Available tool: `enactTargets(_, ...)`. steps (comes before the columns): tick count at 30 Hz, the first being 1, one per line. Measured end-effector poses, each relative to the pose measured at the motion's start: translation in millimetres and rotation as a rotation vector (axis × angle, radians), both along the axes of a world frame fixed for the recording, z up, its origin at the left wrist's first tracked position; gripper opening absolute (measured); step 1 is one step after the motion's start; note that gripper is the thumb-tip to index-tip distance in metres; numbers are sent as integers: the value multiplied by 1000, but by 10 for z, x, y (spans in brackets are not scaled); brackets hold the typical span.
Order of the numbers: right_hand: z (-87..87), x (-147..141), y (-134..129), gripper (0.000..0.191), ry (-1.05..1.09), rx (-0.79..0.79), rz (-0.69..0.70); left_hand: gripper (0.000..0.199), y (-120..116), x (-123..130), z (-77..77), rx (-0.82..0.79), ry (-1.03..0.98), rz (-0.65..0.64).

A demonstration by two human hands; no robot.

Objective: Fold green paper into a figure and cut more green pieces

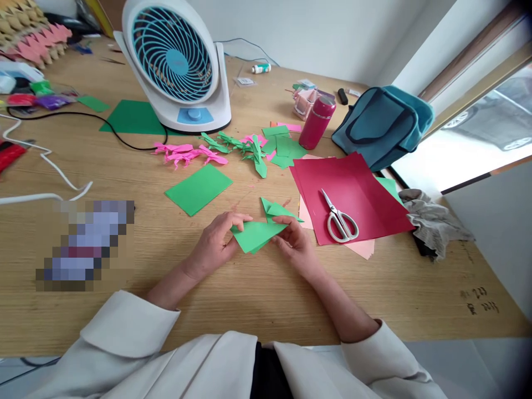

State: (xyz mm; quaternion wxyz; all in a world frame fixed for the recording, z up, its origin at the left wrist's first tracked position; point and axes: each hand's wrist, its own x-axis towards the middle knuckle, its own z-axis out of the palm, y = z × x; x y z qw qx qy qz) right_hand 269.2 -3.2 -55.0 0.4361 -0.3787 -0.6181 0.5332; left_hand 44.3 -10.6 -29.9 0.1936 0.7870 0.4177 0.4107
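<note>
Between my two hands is a folded piece of green paper (256, 235), held just above the table near its front. My left hand (216, 238) pinches its left end, thumb below and fingers on top. The right end is gripped by my right hand (294, 244), fingertips at the corner. Right behind it lies another folded green paper piece (276, 209) with pointed ends. A flat green sheet (199, 188) rests farther back on the left. Behind these are several folded green paper figures (257, 158) and pink paper figures (189, 153).
White-handled scissors (341, 224) lie on red paper sheets (366, 188) to the right. Behind stand a red bottle (317, 123), a teal bag (380, 127) and a white fan (178, 61). A blurred-out object (87, 244) is at left, near a white cable (54, 158).
</note>
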Motion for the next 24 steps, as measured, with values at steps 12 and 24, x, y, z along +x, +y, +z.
enactTargets(12, 86, -34, -61, 23, -315, 304, -34, 23, -77, 139, -53, 59, 223, -48)
enactTargets(24, 6, -30, -94, 9, -229, 93, -29, 17, -80, 152, -54, -78, 87, -93)
